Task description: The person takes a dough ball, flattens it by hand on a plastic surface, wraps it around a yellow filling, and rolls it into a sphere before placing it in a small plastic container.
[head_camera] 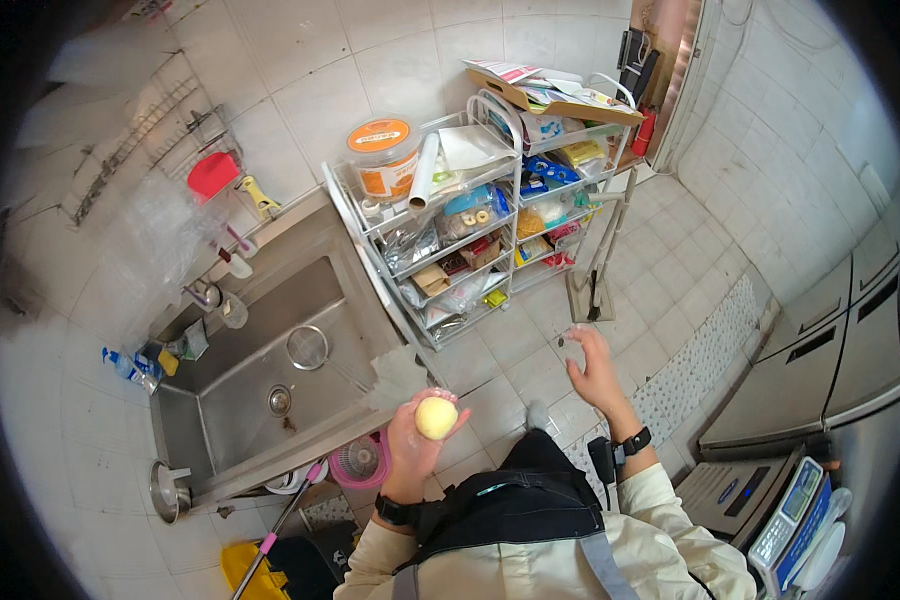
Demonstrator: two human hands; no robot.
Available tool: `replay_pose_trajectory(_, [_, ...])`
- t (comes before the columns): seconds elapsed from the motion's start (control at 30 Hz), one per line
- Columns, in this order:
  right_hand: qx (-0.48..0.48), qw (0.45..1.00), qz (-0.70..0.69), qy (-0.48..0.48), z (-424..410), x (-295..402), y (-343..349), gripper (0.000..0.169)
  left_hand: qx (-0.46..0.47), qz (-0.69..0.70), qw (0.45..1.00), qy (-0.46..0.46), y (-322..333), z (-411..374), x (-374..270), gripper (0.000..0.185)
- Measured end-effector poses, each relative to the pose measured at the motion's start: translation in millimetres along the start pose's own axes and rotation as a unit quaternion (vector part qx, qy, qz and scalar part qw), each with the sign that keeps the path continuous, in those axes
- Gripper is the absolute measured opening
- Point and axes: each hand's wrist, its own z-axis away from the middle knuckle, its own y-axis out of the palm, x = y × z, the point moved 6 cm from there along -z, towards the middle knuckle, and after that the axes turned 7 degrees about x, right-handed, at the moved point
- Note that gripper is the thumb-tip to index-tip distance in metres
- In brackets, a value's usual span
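A smooth pale-yellow ball (436, 418), which looks like dough, rests in the palm of my left hand (403, 456). White powder dusts those fingers. That hand is beside the front edge of a stainless-steel sink (251, 401), close to a grey cloth (399, 379) draped over its corner. Off to the right, my right hand (594, 375) is held over the tiled floor with its fingers apart and curved, holding nothing. Whitish residue shows on its fingertips too. A round mesh strainer (307, 347) lies in the sink basin.
Ahead stands a white wire rack (516, 195) packed with bags and a lidded plastic tub (383, 161). A long-handled floor tool (604, 255) leans beside it. Steel refrigerator doors (802, 360) and a digital scale (791, 514) are at right. A pink basket (361, 459) sits below the sink.
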Motion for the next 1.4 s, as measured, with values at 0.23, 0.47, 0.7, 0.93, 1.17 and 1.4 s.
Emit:
replay_pose_trajectory(0.23, [-0.012, 0.995, -0.063, -0.082, -200.1, -36.6, 4.4, 0.036, -0.108, -0.012, 0.993, 0.041, -6.2, -86.4, -25.2, 0.031])
replay_pose_trajectory(0.47, [0.010, 0.985, 0.015, -0.173, -330.7, -27.7, 30.9, 0.032, -0.250, 0.016, 0.961, 0.120, 26.1, -127.5, -50.8, 0.028])
replay_pose_trajectory(0.7, [0.032, 0.977, 0.133, -0.166, -367.0, -34.3, 56.4, 0.031, -0.272, 0.039, 0.946, 0.170, 22.5, -151.8, -59.9, 0.028])
replay_pose_trajectory(0.93, [0.370, 0.907, 0.202, -0.028, -429.8, -45.8, 96.5, 0.036, -0.268, 0.026, 0.948, 0.171, 24.5, -168.1, -63.6, 0.028])
replay_pose_trajectory(1.17, [0.179, 0.976, -0.050, -0.115, -485.7, -49.1, 51.8, 0.071, -0.249, 0.042, 0.949, 0.190, 20.4, -156.9, -57.7, 0.023])
replay_pose_trajectory(1.4, [0.213, 0.962, -0.170, 0.008, -485.9, -91.7, 55.1, 0.075, -0.218, 0.084, 0.944, 0.231, 15.6, -148.8, -55.2, 0.027])
